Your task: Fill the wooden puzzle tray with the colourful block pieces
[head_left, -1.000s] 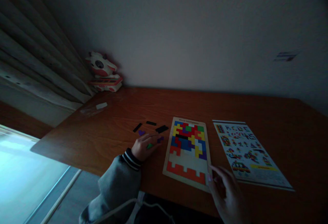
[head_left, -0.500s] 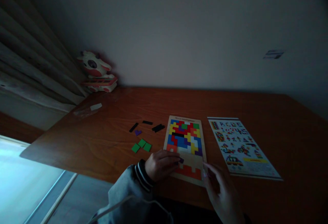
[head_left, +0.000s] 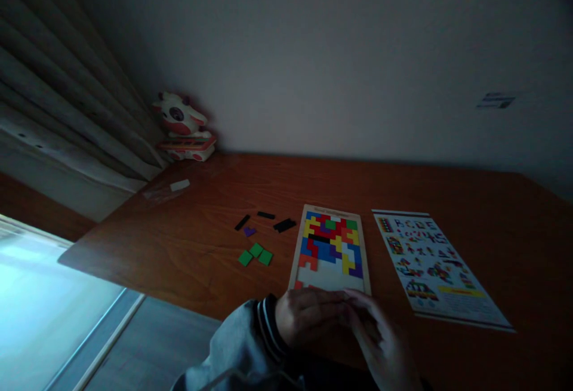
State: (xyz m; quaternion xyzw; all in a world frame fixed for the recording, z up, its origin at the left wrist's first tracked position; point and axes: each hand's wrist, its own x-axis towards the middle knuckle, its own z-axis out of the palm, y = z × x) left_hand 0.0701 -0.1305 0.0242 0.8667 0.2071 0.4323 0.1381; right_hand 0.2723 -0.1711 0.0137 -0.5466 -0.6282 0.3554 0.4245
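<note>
A wooden puzzle board (head_left: 292, 271) stands lengthwise before me, its upper part filled with coloured block pieces and a bare strip below them. My left hand (head_left: 308, 313) lies over the board's near end, fingers pressed together. My right hand (head_left: 373, 325) meets it at the fingertips, thumb and fingers pinched. Anything between the fingertips is hidden. Left of the board lie a purple piece (head_left: 249, 231), several black bars (head_left: 285, 225) and green squares (head_left: 265, 257).
A printed pattern sheet (head_left: 436, 265) lies right of the board. At the back left of the wooden table (head_left: 179, 248) sit a cow toy (head_left: 183, 125) and a clear plastic bag with a white label (head_left: 179, 185). A curtain (head_left: 67, 92) hangs at the left.
My left hand has moved right and toward me, and its fingertips now meet my right hand's. The dark purple piece seen at my left fingertips is now hidden. The view has shifted slightly left.
</note>
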